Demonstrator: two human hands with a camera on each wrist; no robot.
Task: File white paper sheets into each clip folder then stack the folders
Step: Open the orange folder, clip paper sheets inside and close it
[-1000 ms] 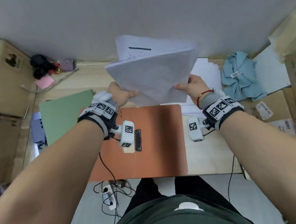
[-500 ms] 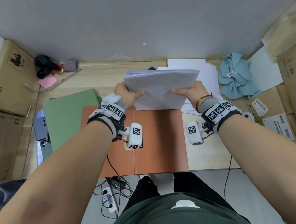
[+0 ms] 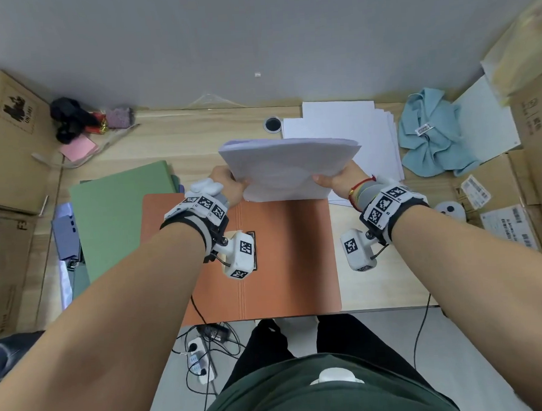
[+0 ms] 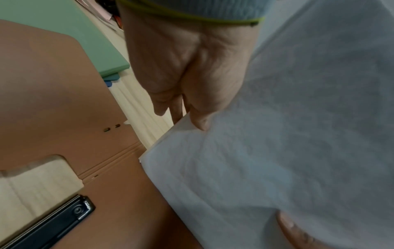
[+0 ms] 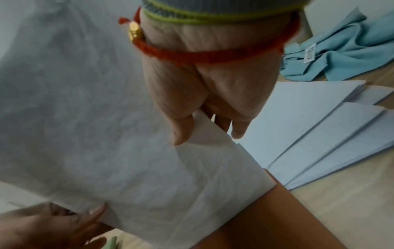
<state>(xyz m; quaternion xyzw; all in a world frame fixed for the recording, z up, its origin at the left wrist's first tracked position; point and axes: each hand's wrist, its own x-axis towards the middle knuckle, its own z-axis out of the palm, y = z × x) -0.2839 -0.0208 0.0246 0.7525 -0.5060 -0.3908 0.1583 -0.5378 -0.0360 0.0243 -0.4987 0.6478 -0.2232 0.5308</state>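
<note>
Head view — I hold the paper stack point(image 3: 288, 170) over the open orange folder's point(image 3: 285, 258) far edge.

My left hand point(image 3: 229, 185) and right hand point(image 3: 345, 179) pinch its sides; green folders point(image 3: 119, 213) lie left, loose sheets point(image 3: 353, 128) and a blue cloth point(image 3: 432, 134) right.

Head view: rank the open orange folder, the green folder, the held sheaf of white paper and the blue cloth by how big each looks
Largest to smallest as they look:
1. Orange folder.
2. Green folder, partly under the orange one.
3. Sheaf of white paper and blue cloth: near alike, and the sheaf is raised toward the camera, so unranked.
</note>
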